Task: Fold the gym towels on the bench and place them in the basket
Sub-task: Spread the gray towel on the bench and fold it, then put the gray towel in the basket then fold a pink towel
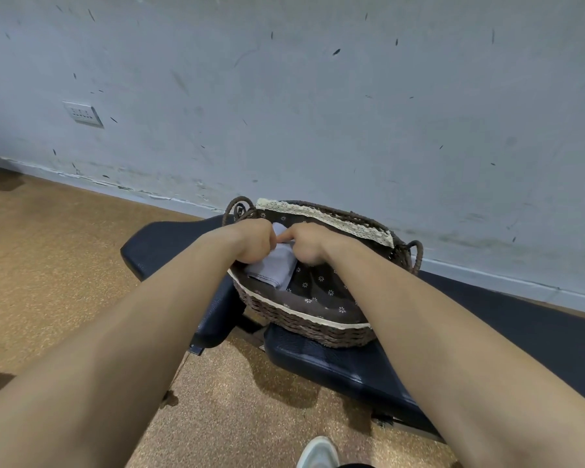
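Scuffed pale grey wall (pixel 318 96) runs along the back, and low on it at the far left sits one white rectangular wall socket (pixel 82 113). Below lies speckled tan cork-like flooring (pixel 65 265).

Moving right, one dark navy padded gym bench (pixel 335 366) stands at an angle to the wall, its upholstery in two pads with a gap between them. On it, spanning that gap, rests one oval brown woven wicker basket (pixel 304 324) with a dark flower-print fabric liner, cream lace trim and two loop handles, one at each end.

Two bare forearms reach into the basket from the near side. The left hand (pixel 255 241) has its fingers curled down over the far end of one folded light grey gym towel (pixel 274 268). That towel lies inside the basket, against its left side, tilted up on the liner. Just right of it, the right hand (pixel 304 243) is also curled, with one digit stretched toward the left hand, and grips the same end of the towel. The two hands nearly touch. I count only this one towel.

Further right, a dark strip of flooring (pixel 537 325) follows the foot of the wall. At the bottom edge, one pale shoe toe (pixel 318 454) shows on the cork floor.
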{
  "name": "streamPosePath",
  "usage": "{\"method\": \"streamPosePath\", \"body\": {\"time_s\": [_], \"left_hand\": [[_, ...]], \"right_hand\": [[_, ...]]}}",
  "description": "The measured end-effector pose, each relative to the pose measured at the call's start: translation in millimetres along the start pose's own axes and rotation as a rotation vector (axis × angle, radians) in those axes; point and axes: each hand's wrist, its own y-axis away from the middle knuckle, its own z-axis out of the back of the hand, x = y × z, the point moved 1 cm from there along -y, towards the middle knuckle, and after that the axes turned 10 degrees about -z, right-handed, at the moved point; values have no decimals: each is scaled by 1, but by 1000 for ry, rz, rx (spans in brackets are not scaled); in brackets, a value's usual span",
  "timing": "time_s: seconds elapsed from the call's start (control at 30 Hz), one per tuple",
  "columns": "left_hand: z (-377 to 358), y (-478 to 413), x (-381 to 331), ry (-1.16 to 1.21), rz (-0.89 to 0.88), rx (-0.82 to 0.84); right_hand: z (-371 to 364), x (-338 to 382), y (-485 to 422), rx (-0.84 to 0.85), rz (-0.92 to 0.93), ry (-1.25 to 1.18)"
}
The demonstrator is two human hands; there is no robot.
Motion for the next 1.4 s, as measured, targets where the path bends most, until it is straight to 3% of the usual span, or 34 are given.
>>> {"method": "streamPosePath", "body": {"time_s": [0.13, 0.33, 0.87, 1.2, 1.4], "left_hand": [[5, 6, -12, 4, 14, -1], [13, 35, -28, 93, 11, -94], [9, 127, -181, 10, -172, -297], [-40, 118, -315, -89, -405, -238], [-71, 64, -377, -55, -530, -181]], "right_hand": [[5, -1, 8, -4, -13, -93], [28, -12, 52, -183, -28, -256], [68, -103, 284, -403, -301, -6], [38, -201, 419, -499, -525, -63], [24, -275, 437, -503, -643, -72]]}}
